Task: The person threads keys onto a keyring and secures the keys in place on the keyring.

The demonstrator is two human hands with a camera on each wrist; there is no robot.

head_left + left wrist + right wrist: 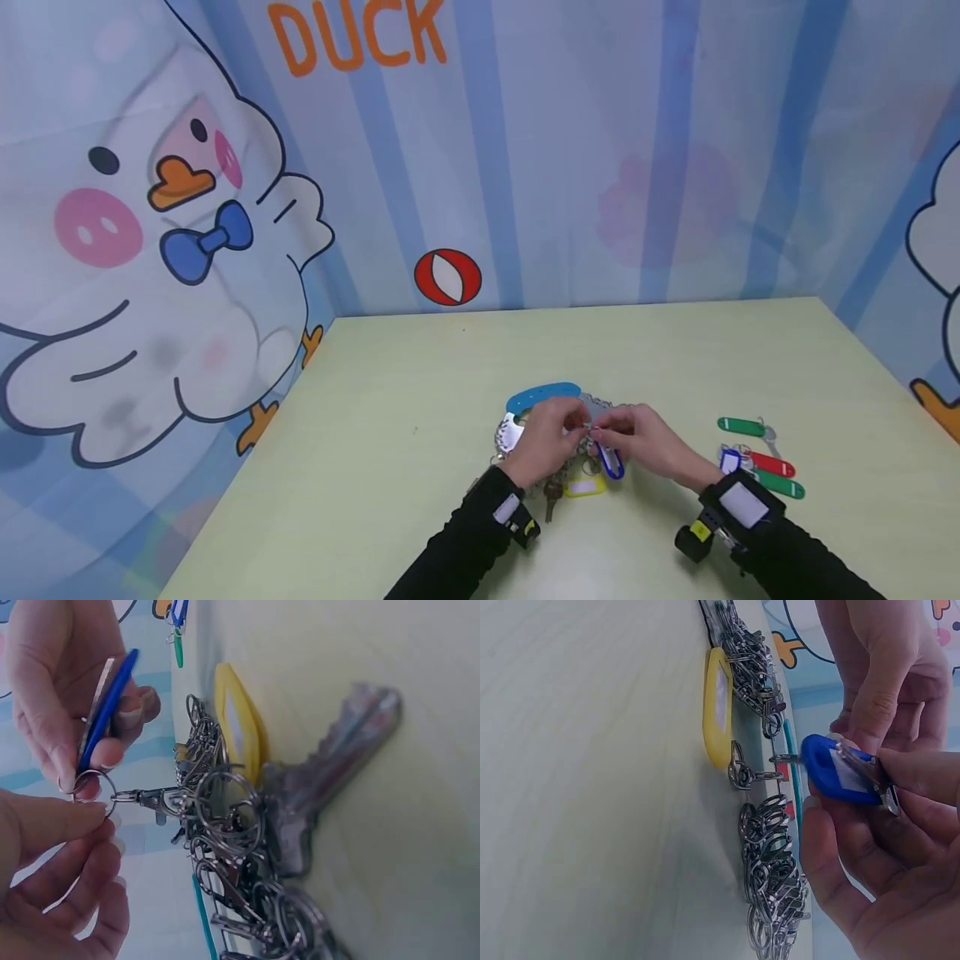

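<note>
My left hand [551, 437] pinches a small metal split ring [113, 782] between thumb and fingertips. Facing it, my right hand [645, 437] grips a blue key tag [829, 769] and a silver key [889, 796] lying against it, its fingertips right at the same ring. A swivel clasp [154, 799] runs from that ring down to a heap of linked metal rings and clasps [225, 814]. On the table below the hands lie a yellow key tag [585, 486] and a dark key [553, 493], both beside the heap.
A blue rounded strip [540, 394] lies behind the hands at the heap's far side. To the right sit loose tags: a green tag [741, 426], a red tag [772, 463], another green tag [782, 484] and a blue tag [730, 460]. A printed cloth [562, 167] stands behind the table.
</note>
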